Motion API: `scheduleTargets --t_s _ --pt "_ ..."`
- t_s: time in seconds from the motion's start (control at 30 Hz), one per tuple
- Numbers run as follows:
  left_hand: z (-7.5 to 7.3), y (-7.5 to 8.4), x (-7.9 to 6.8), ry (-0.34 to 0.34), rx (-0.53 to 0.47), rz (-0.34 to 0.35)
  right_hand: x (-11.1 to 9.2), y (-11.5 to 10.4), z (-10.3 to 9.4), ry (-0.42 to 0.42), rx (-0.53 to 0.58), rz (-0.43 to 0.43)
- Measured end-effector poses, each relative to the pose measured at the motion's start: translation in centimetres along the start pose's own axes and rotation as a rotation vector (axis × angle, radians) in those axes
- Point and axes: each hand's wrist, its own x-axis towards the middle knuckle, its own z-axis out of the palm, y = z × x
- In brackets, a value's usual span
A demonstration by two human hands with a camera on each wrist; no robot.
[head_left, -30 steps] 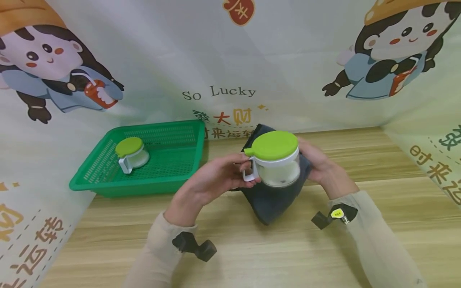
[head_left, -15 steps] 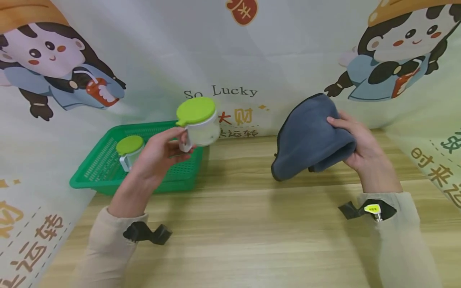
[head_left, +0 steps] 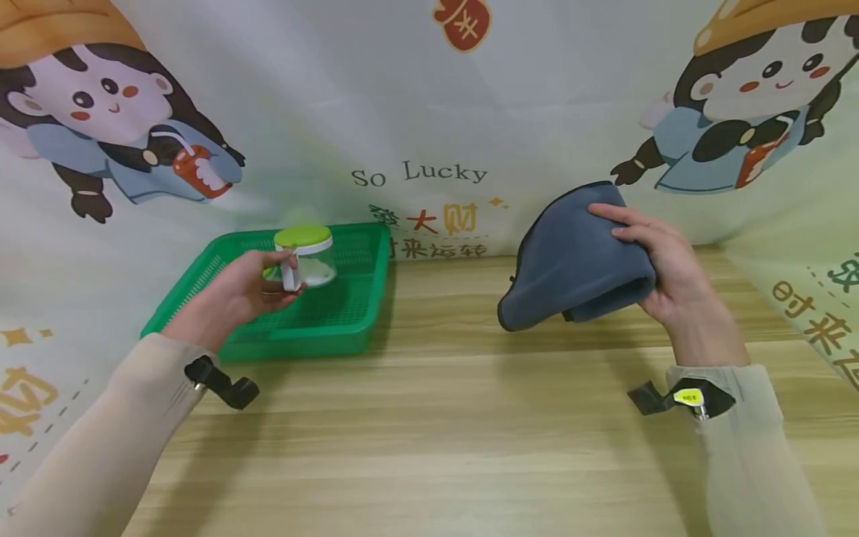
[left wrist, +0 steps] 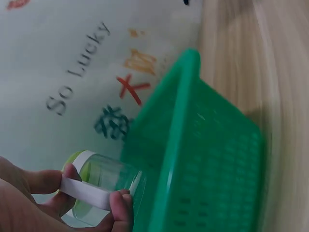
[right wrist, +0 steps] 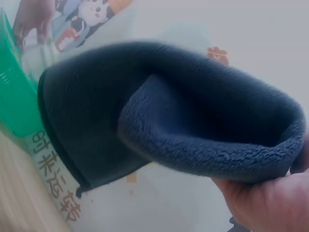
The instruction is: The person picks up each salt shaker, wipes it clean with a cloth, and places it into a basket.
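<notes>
My left hand pinches the white handle of a clear seasoning jar with a green lid. The jar is upright over the green plastic basket, with whitish contents showing low inside. In the left wrist view, thumb and fingers grip the jar handle beside the basket's rim. A second green-lidded jar is almost wholly hidden behind my left hand. Off to the right, my right hand holds a folded dark blue-grey cloth above the table. The right wrist view shows the cloth's fluffy fold curling over.
A wood-grain table spreads in front of me. Behind it hangs a white printed backdrop with cartoon figures and lettering, close to the basket's back side. Dark camera mounts sit on both wrists.
My left hand has carried the jar leftward, away from the cloth, and down over the basket. My right hand has drawn the cloth off the jar and to the right.
</notes>
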Motion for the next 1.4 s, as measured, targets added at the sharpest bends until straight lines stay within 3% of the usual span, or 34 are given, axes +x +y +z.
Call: scheduleTargets --t_s 0.2,0.37,0.57,0.83,1.03,1.27,1.4 --pt "-0.1 -0.4 2.4 0.016 0.12 -0.073 -0.2 0.1 0.4 0.05 -0.137 -0.007" --pt "-0.4 -1.2 3.7 0.044 0.148 -0.081 -0.2 0.4 0.5 0.077 -0.192 0.026" --pt "-1.6 -3.0 4.5 0.069 0.282 -0.096 -0.6 0.8 0.0 0.093 -0.229 0.083" --pt "-2.2 -3.9 4.6 0.067 0.481 -0.113 -1.6 1.7 -3.6 0.123 -0.331 0.234" --pt "-2.1 -3.9 4.7 0.069 0.543 -0.125 -2.2 2.6 -7.4 0.114 -0.422 0.321" --pt "-2.4 -3.9 4.9 0.094 0.598 -0.129 -3.0 2.4 -11.5 0.077 -0.751 0.419" --pt "-2.5 -3.7 4.3 0.098 0.692 -0.08 -3.3 1.7 -12.7 0.032 -0.99 0.459"
